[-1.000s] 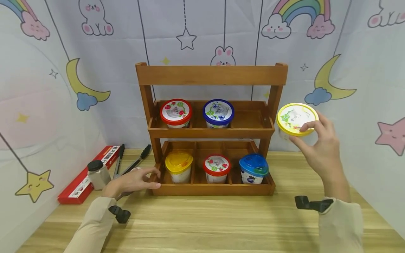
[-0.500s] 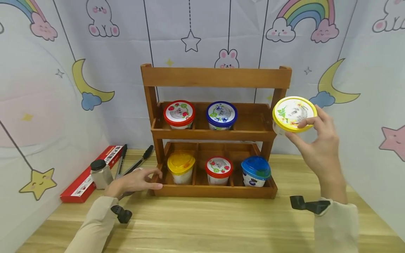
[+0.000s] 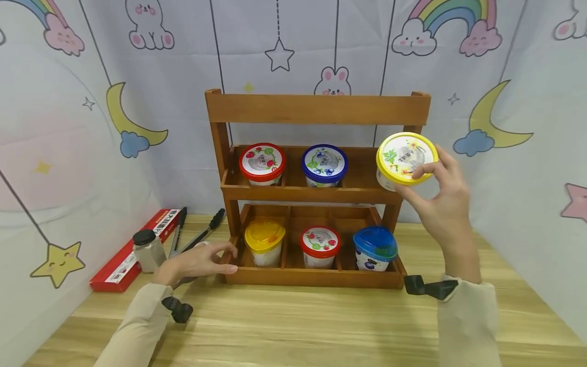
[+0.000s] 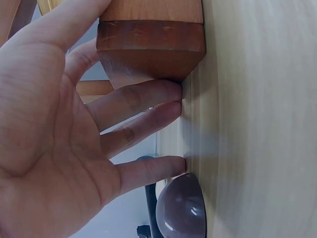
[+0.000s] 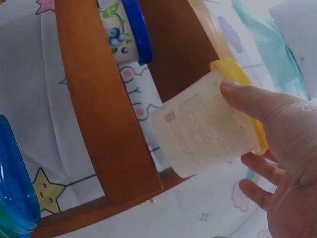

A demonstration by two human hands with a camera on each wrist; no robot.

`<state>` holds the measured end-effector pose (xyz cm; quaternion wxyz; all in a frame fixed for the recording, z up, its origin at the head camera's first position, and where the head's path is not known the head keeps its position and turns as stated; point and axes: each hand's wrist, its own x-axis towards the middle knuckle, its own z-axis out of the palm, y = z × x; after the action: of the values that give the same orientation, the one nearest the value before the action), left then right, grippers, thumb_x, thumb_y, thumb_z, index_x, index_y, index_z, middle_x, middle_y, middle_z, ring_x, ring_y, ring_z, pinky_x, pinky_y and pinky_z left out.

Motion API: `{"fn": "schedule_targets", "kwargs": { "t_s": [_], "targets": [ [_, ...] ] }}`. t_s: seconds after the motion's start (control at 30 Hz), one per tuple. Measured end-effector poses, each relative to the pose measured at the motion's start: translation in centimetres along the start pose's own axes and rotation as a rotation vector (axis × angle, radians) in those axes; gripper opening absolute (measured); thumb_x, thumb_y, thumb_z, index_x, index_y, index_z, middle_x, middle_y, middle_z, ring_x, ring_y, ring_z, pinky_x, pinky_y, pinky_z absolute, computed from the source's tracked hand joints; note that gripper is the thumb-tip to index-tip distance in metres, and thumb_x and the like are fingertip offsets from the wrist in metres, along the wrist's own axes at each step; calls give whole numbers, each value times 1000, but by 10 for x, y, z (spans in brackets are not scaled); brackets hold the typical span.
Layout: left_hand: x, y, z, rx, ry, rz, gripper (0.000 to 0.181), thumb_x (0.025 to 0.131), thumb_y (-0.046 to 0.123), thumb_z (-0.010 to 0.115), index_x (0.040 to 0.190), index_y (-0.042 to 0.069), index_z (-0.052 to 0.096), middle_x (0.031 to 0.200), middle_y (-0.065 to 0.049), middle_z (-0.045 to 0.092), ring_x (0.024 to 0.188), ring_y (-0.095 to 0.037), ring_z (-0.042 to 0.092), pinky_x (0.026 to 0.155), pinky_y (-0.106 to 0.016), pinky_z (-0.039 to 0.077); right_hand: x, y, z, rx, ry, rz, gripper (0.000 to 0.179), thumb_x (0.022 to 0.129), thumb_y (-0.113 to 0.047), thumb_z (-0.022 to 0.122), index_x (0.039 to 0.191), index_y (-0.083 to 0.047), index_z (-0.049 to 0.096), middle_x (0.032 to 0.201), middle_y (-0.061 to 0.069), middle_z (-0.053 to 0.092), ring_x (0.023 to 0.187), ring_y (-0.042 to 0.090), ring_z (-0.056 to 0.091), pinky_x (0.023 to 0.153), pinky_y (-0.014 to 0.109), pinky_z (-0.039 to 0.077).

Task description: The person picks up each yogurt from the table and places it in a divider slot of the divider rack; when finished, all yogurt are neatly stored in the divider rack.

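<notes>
My right hand [image 3: 448, 204] pinches a white tub with a yellow lid [image 3: 403, 153] at its rim, in front of the right end of the rack's upper shelf. In the right wrist view the tub [image 5: 200, 126] tilts, with its base overlapping the shelf's front board. My left hand [image 3: 197, 262] rests at the lower left corner of the wooden rack [image 3: 316, 278], thumb along the front board. Its other fingers [image 4: 143, 99] stretch down to the table. On the upper shelf stand a red-lidded tub [image 3: 262, 162] and a blue-lidded tub [image 3: 324, 164].
The lower tier holds a yellow-lidded cup [image 3: 265, 242], a red-lidded tub [image 3: 320, 244] and a blue-lidded cup [image 3: 373, 247]. Left of the rack lie black-tipped tongs [image 3: 206, 232], a jar with a black cap [image 3: 149, 252] and a red box [image 3: 116, 278]. A printed cloth [image 3: 183, 66] hangs behind.
My right hand has carried the yellow-lidded tub leftward, from beside the rack to the front of the upper shelf's right end. My left hand stays at the rack's corner.
</notes>
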<state>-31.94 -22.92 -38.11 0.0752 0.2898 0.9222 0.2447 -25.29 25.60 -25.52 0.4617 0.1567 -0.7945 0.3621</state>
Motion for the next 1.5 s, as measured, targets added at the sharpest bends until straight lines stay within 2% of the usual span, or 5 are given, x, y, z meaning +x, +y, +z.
{"fn": "schedule_targets", "kwargs": {
  "t_s": [0.3, 0.7, 0.97, 1.3, 1.5],
  "targets": [
    [-3, -3, -5, -16, 5, -2, 44, 92, 43, 70, 122, 13, 59, 86, 2, 56, 69, -14, 47, 61, -30, 37, 3, -1, 15, -10, -21, -11, 30, 82, -9, 84, 95, -2, 58, 156, 8, 37, 144, 28, 31, 108, 57, 35],
    [-4, -4, -5, -34, -7, -1, 45, 93, 43, 69, 124, 11, 58, 95, 1, 62, 73, -16, 51, 61, -31, 39, 2, 6, 25, -16, 31, -8, 30, 83, -8, 83, 96, -2, 57, 156, 8, 37, 145, 24, 31, 108, 54, 36],
    [-6, -1, -3, -81, -24, -3, 42, 94, 39, 69, 123, 12, 58, 94, 2, 63, 69, -15, 51, 59, -30, 37, 1, 5, 37, -5, 16, 13, 31, 82, -9, 84, 96, -2, 56, 154, 15, 39, 144, 33, 32, 107, 57, 36],
    [-6, -2, 5, -79, -15, -20, 46, 93, 43, 70, 125, 13, 58, 84, 2, 56, 71, -16, 47, 59, -30, 36, -2, 15, 50, -47, 8, 50, 48, 82, -18, 85, 113, 1, 53, 145, 22, 45, 138, 38, 40, 100, 55, 44],
    [-2, -1, 3, -57, -15, -24, 46, 93, 43, 69, 125, 12, 58, 83, 3, 58, 70, -15, 47, 59, -30, 35, -1, 21, 54, -51, 1, 60, 47, 84, -18, 83, 117, 2, 55, 144, 23, 46, 137, 38, 42, 97, 54, 46]
  ]
}}
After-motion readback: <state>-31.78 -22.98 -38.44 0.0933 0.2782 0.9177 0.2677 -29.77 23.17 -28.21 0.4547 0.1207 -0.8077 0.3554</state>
